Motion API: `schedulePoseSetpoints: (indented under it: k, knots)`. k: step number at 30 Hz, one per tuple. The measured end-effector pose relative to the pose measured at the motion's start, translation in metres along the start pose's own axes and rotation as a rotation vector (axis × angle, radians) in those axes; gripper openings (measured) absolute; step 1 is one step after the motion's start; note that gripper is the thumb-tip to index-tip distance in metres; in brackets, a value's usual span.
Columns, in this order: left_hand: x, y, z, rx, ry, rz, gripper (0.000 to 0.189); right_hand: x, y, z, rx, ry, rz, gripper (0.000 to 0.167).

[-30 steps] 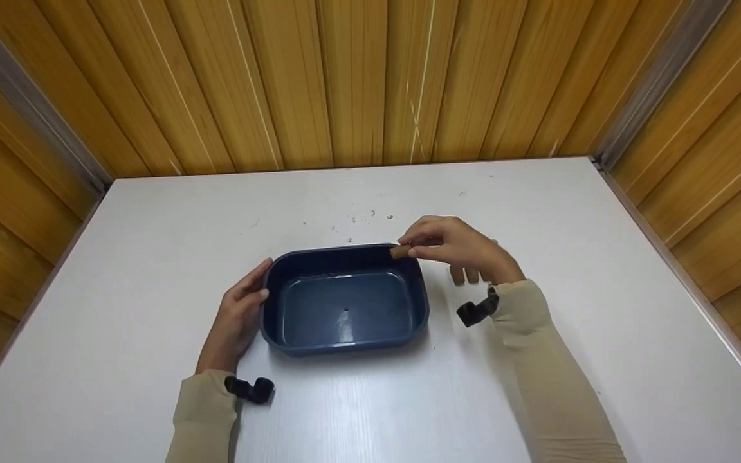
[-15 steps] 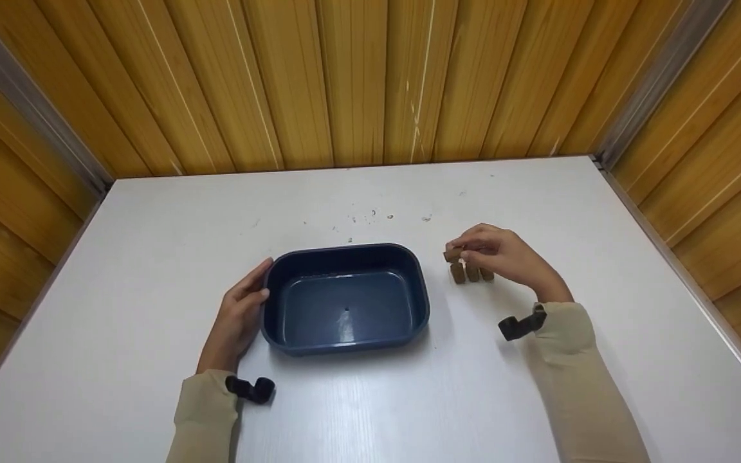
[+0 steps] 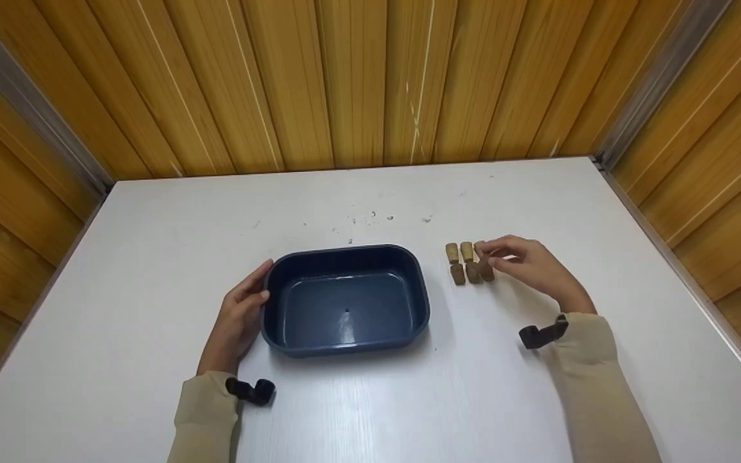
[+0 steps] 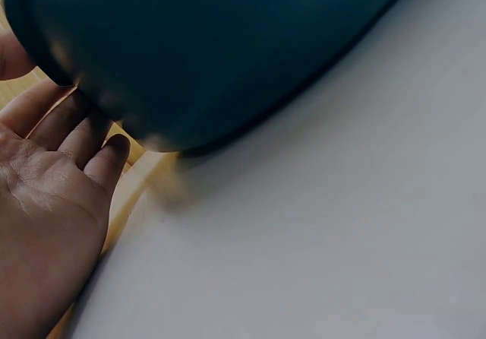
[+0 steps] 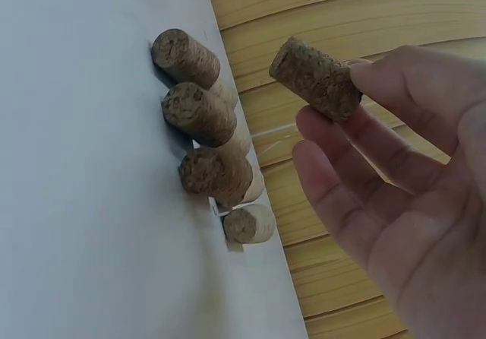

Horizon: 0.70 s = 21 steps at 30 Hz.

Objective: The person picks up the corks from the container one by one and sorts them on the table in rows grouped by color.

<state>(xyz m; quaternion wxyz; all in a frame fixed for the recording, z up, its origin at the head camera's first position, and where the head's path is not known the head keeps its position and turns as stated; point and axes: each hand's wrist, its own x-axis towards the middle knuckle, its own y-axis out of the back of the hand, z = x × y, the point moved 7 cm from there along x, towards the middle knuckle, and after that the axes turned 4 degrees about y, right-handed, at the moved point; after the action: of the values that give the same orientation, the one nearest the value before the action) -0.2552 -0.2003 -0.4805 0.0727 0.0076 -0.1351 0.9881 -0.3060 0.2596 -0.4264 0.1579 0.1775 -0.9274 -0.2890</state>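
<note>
My right hand [image 3: 534, 267] pinches a brown cork [image 5: 316, 79] between thumb and fingers. In the head view it is over the right end of two rows of corks, and in the right wrist view it shows apart from them. The darker front-row corks [image 3: 473, 272] stand close to paler ones [image 3: 467, 251] behind; the hand partly hides the right end. My left hand [image 3: 240, 315] rests along the left side of a dark blue plastic tub [image 3: 345, 349], its thumb at the rim. The left wrist view shows its extended fingers [image 4: 67, 126] against the tub's outer wall.
The white table [image 3: 357, 411] carries the tub left of the corks. Small dark specks [image 3: 374, 215] mark the tabletop behind the tub. Wood-patterned panels [image 3: 351, 83] enclose the back and both sides.
My right hand has moved from the tub's back right corner rightward to the corks, with a cork pinched in each frame. The paler back row has come into view. My left hand stays put.
</note>
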Motion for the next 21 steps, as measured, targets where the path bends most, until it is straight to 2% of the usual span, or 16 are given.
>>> schedulePoseSetpoints:
  k: [15,21]
  knots:
    - [0.0,0.0,0.0,-0.009,0.013,0.018,0.058,-0.012,0.011,0.028,-0.106,-0.154,0.015,0.028]
    - [0.0,0.0,0.0,0.005,0.018,0.026,0.059,-0.013,0.01,0.034,-0.088,-0.173,0.016,0.028]
